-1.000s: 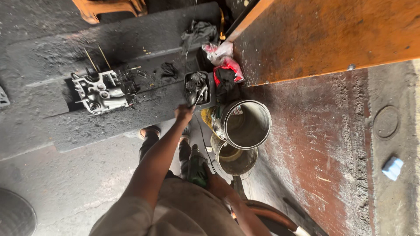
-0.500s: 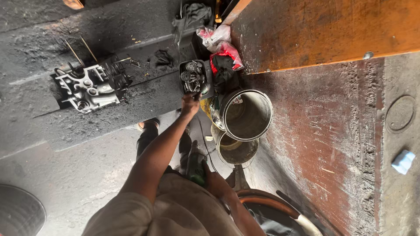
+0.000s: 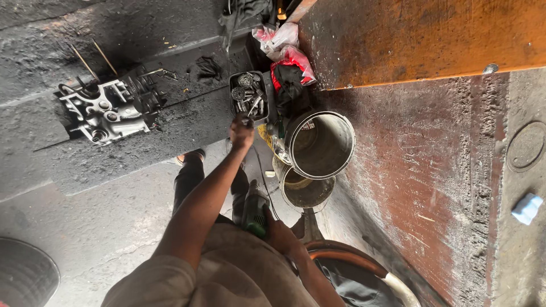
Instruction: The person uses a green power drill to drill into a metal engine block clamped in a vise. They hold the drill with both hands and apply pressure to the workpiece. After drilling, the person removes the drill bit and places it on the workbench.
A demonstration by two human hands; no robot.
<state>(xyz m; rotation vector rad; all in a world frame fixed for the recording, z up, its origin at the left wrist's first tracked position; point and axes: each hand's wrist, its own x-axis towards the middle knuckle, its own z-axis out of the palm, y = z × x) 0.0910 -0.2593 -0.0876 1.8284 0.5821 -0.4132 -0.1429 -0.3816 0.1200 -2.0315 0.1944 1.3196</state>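
Note:
My left hand [image 3: 242, 132] is stretched out to the near edge of a small black tray [image 3: 263, 113] filled with several metal parts. Its fingers are curled over the rim, and whether they hold a part is hidden. My right hand [image 3: 280, 232] stays close to my body, closed around a green power tool [image 3: 254, 211] with a thin cable running up from it. My legs in dark trousers [image 3: 190, 179] stand below the tray on the concrete floor.
A grey engine cylinder head [image 3: 108, 111] lies on the sooty slab to the left. Two metal buckets [image 3: 321, 145] [image 3: 304, 190] sit right of the tray, with red and white plastic bags [image 3: 284, 51] above. A rusty orange panel [image 3: 421, 40] fills the upper right.
My left hand has stayed at the tray while my head shifted, so the whole scene slid up and to the left in view. My right hand keeps its hold on the tool.

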